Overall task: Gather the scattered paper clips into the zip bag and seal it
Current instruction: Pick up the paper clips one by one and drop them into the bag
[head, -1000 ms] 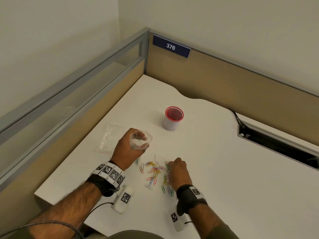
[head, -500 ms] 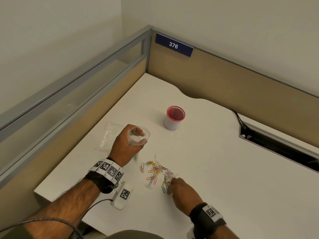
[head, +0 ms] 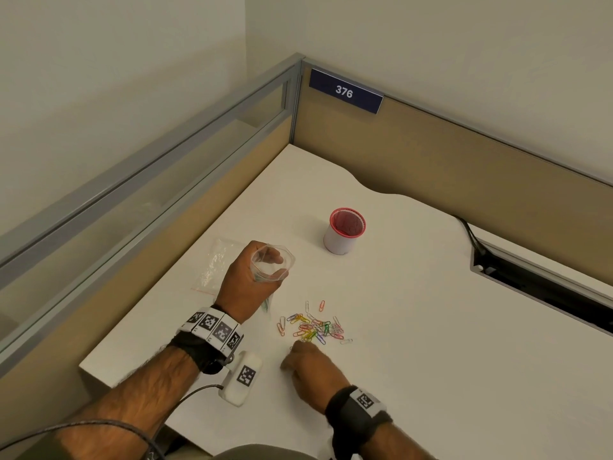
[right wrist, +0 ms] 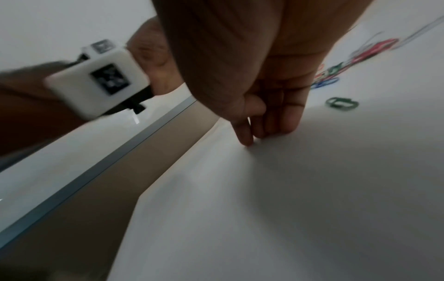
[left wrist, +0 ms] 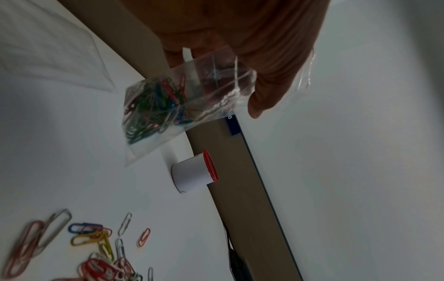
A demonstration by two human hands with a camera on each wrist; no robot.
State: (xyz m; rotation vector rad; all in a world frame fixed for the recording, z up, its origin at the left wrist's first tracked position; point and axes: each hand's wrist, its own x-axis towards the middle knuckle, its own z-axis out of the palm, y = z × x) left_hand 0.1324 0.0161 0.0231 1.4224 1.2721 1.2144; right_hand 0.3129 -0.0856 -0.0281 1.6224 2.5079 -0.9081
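1. The zip bag (head: 272, 264), its mouth open and some clips inside, is held up left of centre by the left hand (head: 247, 287), fingers curled round it.
2. Loose paper clips (head: 313, 327) lie on the desk (head: 431, 327) below centre.
3. The right hand (head: 310, 365) sits just below them, fingertips (right wrist: 247, 141) bunched on the desk; whether they hold anything cannot be told.

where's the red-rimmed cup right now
In the head view the red-rimmed cup stands upright on the white desk, beyond the loose paper clips and to the right of the left hand holding the zip bag.
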